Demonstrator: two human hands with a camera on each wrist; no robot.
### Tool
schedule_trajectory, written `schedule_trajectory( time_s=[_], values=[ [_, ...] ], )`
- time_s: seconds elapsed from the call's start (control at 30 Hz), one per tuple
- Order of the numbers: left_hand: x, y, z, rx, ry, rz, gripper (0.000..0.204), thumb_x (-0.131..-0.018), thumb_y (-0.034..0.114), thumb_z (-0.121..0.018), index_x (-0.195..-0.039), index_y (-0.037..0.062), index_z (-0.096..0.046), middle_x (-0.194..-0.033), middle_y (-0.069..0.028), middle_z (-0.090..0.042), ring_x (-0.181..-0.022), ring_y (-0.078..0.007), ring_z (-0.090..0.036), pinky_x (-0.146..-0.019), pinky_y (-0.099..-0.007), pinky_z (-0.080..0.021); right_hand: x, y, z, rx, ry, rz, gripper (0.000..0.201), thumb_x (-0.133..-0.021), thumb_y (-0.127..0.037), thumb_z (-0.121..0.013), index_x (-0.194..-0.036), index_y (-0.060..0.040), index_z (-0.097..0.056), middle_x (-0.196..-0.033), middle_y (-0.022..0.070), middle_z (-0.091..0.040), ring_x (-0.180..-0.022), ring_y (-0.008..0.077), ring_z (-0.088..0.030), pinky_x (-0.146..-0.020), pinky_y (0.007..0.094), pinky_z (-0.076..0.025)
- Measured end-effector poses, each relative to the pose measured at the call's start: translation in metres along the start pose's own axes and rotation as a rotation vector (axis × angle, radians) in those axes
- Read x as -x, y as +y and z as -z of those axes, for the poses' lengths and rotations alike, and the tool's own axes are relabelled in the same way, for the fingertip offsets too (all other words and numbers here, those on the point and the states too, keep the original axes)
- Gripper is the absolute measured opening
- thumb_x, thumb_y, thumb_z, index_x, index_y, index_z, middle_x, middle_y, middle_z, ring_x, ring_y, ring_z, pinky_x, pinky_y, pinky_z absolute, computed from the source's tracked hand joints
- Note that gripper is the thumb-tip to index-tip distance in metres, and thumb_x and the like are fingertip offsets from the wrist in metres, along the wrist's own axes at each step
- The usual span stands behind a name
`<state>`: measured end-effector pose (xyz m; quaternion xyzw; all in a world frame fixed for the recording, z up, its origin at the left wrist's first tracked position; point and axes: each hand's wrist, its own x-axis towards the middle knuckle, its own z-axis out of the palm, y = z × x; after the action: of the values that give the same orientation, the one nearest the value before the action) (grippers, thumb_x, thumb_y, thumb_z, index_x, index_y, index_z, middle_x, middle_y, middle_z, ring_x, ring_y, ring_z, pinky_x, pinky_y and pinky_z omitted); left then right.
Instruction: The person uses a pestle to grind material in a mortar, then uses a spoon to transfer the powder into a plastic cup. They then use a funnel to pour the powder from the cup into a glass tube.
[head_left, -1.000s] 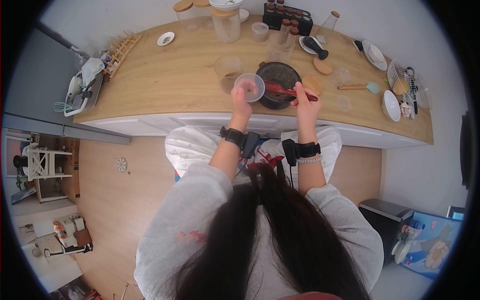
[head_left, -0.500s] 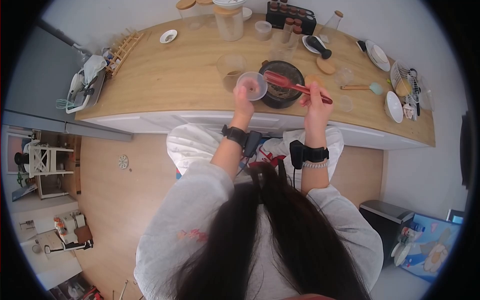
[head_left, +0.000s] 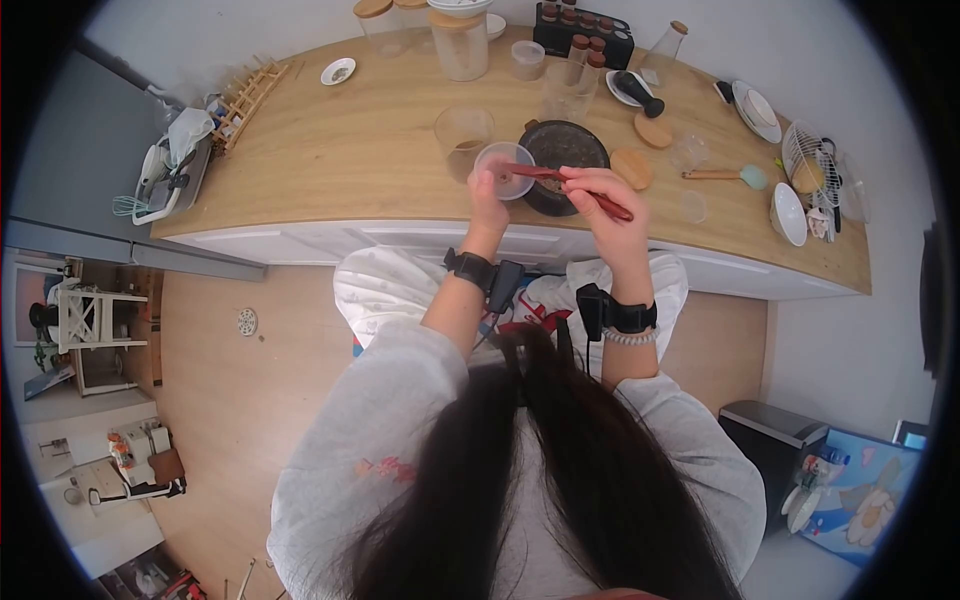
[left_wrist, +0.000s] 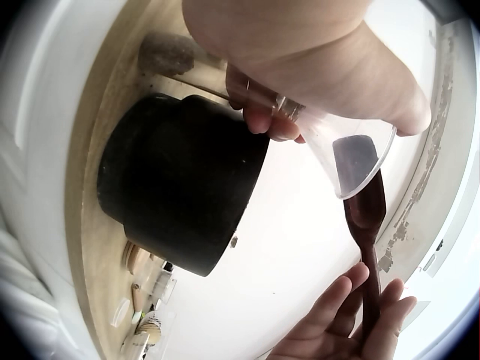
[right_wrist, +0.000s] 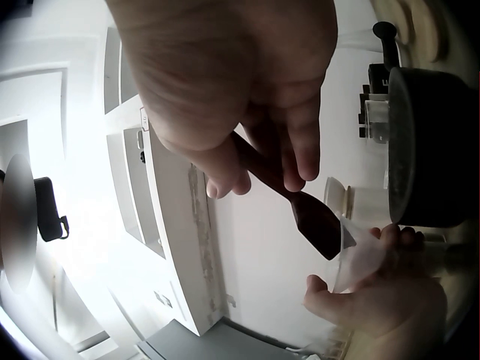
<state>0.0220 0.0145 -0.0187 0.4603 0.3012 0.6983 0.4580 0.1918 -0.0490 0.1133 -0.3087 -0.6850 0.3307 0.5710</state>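
Note:
In the head view the left hand grips a clear plastic funnel-shaped cup beside the black mortar. The right hand pinches the handle of a dark red spatula. Its blade reaches over the rim of the cup; the left wrist view shows the blade tip inside the clear wall. Seen from the right wrist, the spatula slants down into the funnel, and the left hand has its fingers around it. Dark material lies in the mortar, partly hidden by the spatula and right hand.
A clear glass container stands just behind the left hand. Right of the mortar lie wooden lids and a pale green spatula. Behind are a black pestle on a plate, glass jars and a black spice rack.
The right hand first lifted the red spatula from the mortar, then turned it and brought its blade left over the clear cup. The left hand has stayed nearly in place.

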Motion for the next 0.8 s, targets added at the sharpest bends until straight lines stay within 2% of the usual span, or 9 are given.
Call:
schedule_trajectory(
  time_s=[0.07, 0.17, 0.27, 0.37, 0.47, 0.67, 0.8],
  values=[
    [0.001, 0.003, -0.005, 0.033, 0.035, -0.004, 0.056, -0.081, 0.053, -0.038, -0.094, 0.0011, -0.054, -0.090, -0.0075, -0.057, -0.087, -0.0173, -0.054, -0.077, -0.0305, -0.043, 0.001, 0.001, 0.000, -0.023, 0.022, 0.008, 0.010, -0.083, 0.000, -0.058, -0.091, 0.0044, -0.061, -0.100, 0.0163, -0.061, -0.084, 0.0195, -0.061, -0.078, 0.0274, -0.048],
    [-0.003, 0.010, -0.011, 0.039, 0.046, -0.054, 0.057, -0.079, 0.055, -0.041, -0.086, 0.0000, -0.056, -0.080, -0.0060, -0.056, -0.078, -0.0155, -0.053, -0.070, -0.0282, -0.041, 0.000, -0.008, -0.002, -0.284, 0.249, -0.112, 0.012, -0.082, -0.006, -0.062, -0.089, 0.0037, -0.061, -0.092, 0.0134, -0.063, -0.081, 0.0157, -0.060, -0.073, 0.0244, -0.047],
    [-0.002, 0.016, -0.015, 0.033, 0.065, -0.065, 0.058, -0.079, 0.056, -0.042, -0.081, -0.0003, -0.057, -0.075, -0.0053, -0.055, -0.072, -0.0144, -0.052, -0.067, -0.0270, -0.040, 0.001, -0.006, 0.012, -0.291, 0.460, -0.267, 0.012, -0.084, -0.008, -0.061, -0.090, 0.0026, -0.059, -0.087, 0.0118, -0.064, -0.077, 0.0144, -0.060, -0.072, 0.0236, -0.048],
    [-0.002, 0.013, -0.012, 0.013, 0.021, -0.071, 0.053, -0.081, 0.051, -0.038, -0.086, 0.0007, -0.055, -0.080, -0.0057, -0.055, -0.077, -0.0153, -0.052, -0.070, -0.0282, -0.041, 0.001, 0.000, 0.020, -0.129, 0.501, -0.293, 0.014, -0.083, -0.011, -0.063, -0.090, 0.0013, -0.060, -0.082, 0.0087, -0.064, -0.074, 0.0122, -0.059, -0.070, 0.0220, -0.046],
    [-0.002, 0.011, -0.010, 0.011, -0.005, -0.064, 0.050, -0.083, 0.048, -0.036, -0.088, 0.0010, -0.054, -0.083, -0.0059, -0.055, -0.080, -0.0159, -0.052, -0.072, -0.0289, -0.042, 0.004, 0.017, 0.023, 0.028, 0.447, -0.332, 0.017, -0.082, -0.013, -0.065, -0.089, 0.0009, -0.060, -0.081, 0.0058, -0.064, -0.073, 0.0093, -0.058, -0.067, 0.0206, -0.045],
    [-0.001, 0.013, -0.010, -0.026, 0.000, -0.065, 0.051, -0.083, 0.048, -0.035, -0.089, 0.0009, -0.054, -0.083, -0.0062, -0.055, -0.081, -0.0162, -0.052, -0.073, -0.0294, -0.042, -0.005, 0.050, 0.010, 0.059, 0.272, -0.354, 0.015, -0.080, -0.011, -0.067, -0.088, 0.0000, -0.060, -0.077, 0.0016, -0.061, -0.074, 0.0074, -0.056, -0.067, 0.0199, -0.044],
    [-0.001, 0.011, -0.008, -0.031, -0.006, -0.071, 0.052, -0.084, 0.048, -0.034, -0.089, 0.0008, -0.054, -0.084, -0.0065, -0.056, -0.081, -0.0165, -0.053, -0.073, -0.0295, -0.042, -0.009, 0.051, 0.001, 0.023, 0.243, -0.340, 0.014, -0.079, -0.009, -0.067, -0.087, 0.0005, -0.060, -0.079, 0.0020, -0.061, -0.074, 0.0075, -0.056, -0.068, 0.0201, -0.045]
  ],
)
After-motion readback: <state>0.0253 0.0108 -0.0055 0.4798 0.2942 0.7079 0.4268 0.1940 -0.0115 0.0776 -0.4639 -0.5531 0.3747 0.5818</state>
